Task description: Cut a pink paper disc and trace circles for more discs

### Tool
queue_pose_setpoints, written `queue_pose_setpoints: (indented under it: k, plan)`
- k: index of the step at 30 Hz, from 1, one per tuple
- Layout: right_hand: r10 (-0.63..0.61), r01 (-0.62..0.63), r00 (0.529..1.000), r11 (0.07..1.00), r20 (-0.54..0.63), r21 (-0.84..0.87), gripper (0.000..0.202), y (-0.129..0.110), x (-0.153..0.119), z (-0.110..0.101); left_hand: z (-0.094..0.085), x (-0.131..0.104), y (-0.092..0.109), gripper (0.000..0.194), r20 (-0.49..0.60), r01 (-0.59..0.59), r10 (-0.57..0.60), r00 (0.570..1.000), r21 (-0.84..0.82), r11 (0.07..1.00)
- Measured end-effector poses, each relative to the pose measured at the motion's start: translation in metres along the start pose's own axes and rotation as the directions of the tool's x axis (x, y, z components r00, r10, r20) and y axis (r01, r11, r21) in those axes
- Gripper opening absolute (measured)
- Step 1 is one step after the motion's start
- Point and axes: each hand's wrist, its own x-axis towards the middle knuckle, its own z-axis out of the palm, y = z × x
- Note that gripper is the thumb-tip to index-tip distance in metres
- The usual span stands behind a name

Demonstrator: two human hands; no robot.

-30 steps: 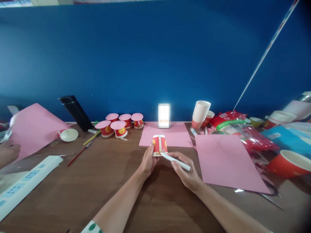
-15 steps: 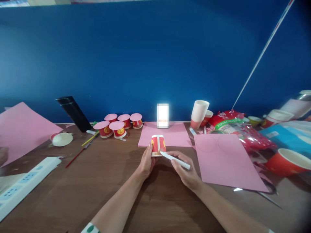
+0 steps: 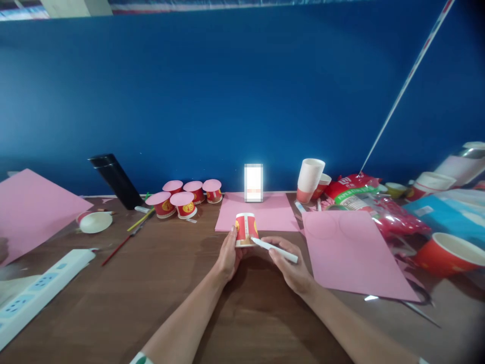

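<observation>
My left hand (image 3: 229,255) is closed around the left side of a red and white paper cup (image 3: 246,228) with yellow emblems, held bottom-up over the table. A white marker pen (image 3: 276,249) is gripped in my right hand (image 3: 290,265), its tip at the lower right of the cup's pale stripe; whether it touches is too small to tell. Beyond the cup lies pink paper (image 3: 273,220). Another pink sheet (image 3: 356,258), with faint circles drawn on it, lies right of my right hand. Several small red cups (image 3: 184,208) topped with pink discs stand back left.
A power strip (image 3: 41,290), paintbrush (image 3: 117,250) and black flask (image 3: 115,182) are on the left. Stacked paper cups (image 3: 309,179), a red plastic package (image 3: 352,189), an orange-red cup (image 3: 447,253) and scissors (image 3: 422,313) are on the right. Far left, a person's hand (image 3: 3,250) is beside pink paper (image 3: 34,212).
The view has shifted slightly. The pink sheet at far left has moved down and left. Both my hands keep nearly the same pose on the cup and pen.
</observation>
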Motion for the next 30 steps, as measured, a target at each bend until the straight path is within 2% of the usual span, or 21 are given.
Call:
queue_pose_setpoints:
  k: [5, 11, 15, 21, 27, 30]
  plan:
    - [0.018, -0.018, 0.999, 1.000, 0.035, 0.002, 0.022, -0.0024, 0.0006, -0.0008, 0.0006, 0.0005, 0.0003, 0.039, -0.007, 0.003, -0.003, 1.000, -0.006, 1.000]
    - [-0.010, 0.010, 1.000, 1.000, 0.003, 0.009, 0.026, -0.0001, 0.0007, -0.0004, 0.0003, -0.0003, 0.0003, 0.047, 0.007, 0.033, -0.033, 0.999, -0.016, 0.999]
    - [0.000, 0.000, 0.999, 1.000, 0.041, -0.003, 0.024, 0.0002, 0.0010, -0.0015, -0.0009, 0.0004, -0.0004, 0.048, 0.016, 0.028, -0.027, 0.999, -0.023, 0.999]
    - [-0.016, 0.016, 1.000, 1.000, 0.016, 0.006, 0.025, 0.0006, 0.0002, -0.0011, -0.0003, 0.0014, -0.0006, 0.042, 0.005, 0.016, -0.016, 1.000, -0.014, 1.000]
    - [-0.026, 0.029, 0.997, 0.998, 0.069, -0.054, 0.024, -0.0067, -0.0013, 0.0010, 0.0000, 0.0008, -0.0006, 0.036, -0.010, -0.005, 0.006, 1.000, 0.009, 1.000]
    - [-0.043, 0.044, 0.999, 0.997, 0.018, -0.062, 0.024, -0.0058, -0.0023, 0.0012, -0.0006, 0.0011, -0.0015, 0.037, -0.004, -0.014, 0.014, 1.000, 0.017, 1.000]
